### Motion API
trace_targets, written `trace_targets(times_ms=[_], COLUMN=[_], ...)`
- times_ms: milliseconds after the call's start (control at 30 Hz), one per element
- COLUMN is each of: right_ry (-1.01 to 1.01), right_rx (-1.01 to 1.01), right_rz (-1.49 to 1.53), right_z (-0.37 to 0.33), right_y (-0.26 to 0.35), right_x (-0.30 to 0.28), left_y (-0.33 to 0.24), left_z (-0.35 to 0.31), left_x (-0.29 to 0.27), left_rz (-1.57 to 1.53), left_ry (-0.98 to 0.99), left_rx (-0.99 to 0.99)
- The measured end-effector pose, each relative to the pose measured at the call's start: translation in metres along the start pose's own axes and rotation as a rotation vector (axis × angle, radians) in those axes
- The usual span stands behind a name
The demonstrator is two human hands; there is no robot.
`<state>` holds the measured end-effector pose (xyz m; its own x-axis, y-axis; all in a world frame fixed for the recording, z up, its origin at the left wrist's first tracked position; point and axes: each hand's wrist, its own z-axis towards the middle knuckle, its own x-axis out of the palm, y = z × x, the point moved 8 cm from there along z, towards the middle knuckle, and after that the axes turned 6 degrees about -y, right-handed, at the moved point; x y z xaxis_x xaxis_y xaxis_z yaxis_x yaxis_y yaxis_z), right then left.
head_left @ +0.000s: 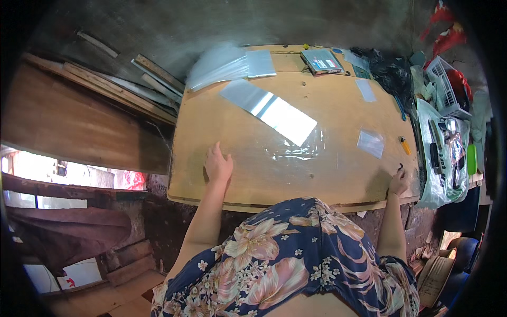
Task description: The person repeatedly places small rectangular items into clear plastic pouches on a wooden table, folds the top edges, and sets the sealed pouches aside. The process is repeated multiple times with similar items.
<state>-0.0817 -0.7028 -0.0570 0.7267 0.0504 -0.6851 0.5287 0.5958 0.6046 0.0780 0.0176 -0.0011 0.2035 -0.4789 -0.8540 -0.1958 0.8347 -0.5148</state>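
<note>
My left hand (218, 164) rests on the left part of the wooden table (253, 182), holding nothing, with thumb and fingers apart. Near the table's right front corner, my right hand (399, 182) is closed with a small dark object (400, 166) at its fingertips, too small to name. Just beyond it lies a yellow-orange utility knife (405, 146). A long, shiny clear plastic strip (269, 111) stretches diagonally over the middle of the table. Under its near end a thin transparent film (288, 153) catches the light. A small clear plastic sheet (371, 143) lies left of the knife.
Stacked clear plastic sleeves (222, 68) sit at the far left edge, and a flat box (322, 61) stands at the back. Another small sheet (365, 90) is near a black plastic bag (391, 74). On the right are a white basket (448, 87) and a tool-filled plastic bag (443, 153).
</note>
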Motion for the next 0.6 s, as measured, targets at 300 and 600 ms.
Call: trace_targets(times_ms=[300, 600], right_ry=[0.150, 0.592], right_rx=[0.000, -0.228], right_rz=[0.568, 0.734], right_z=[-0.061, -0.166], right_y=[0.156, 0.325], right_x=[0.008, 0.040], left_y=[-0.047, -0.027], left_z=[-0.032, -0.021], left_x=[0.016, -0.001], left_rz=[0.340, 0.363], left_ry=[0.106, 0.096], left_rx=[0.553, 0.480])
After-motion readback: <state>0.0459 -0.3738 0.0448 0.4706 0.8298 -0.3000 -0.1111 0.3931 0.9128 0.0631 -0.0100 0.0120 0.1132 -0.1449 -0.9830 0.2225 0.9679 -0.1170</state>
